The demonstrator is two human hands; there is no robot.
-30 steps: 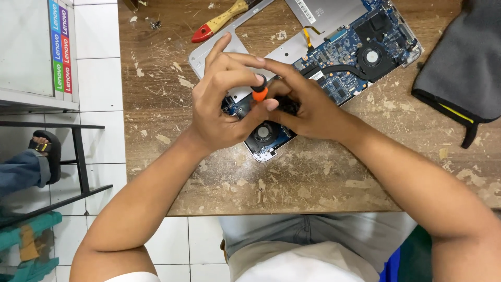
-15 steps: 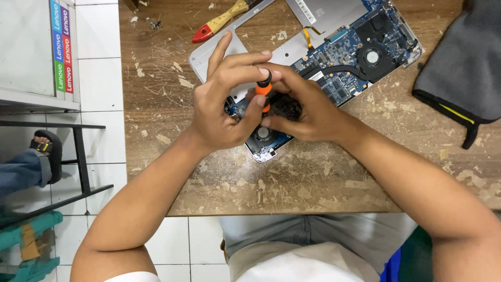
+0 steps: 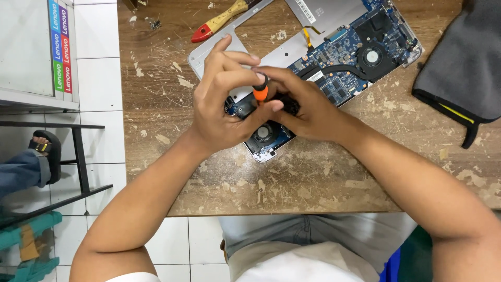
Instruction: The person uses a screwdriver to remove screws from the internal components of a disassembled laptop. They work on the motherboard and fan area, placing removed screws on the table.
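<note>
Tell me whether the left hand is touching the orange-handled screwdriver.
Touching. The head view shows the left hand with its fingers wrapped against the orange-handled screwdriver, no gap visible.

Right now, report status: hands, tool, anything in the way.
Both hands, left hand and right hand, gripping orange screwdriver. Tip over opened laptop, near fan. Nothing blocking.

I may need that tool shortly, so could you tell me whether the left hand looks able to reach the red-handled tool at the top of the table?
Probably yes: the red-handled tool lies in the open just beyond the left hand, but that hand is holding the small screwdriver.
</note>
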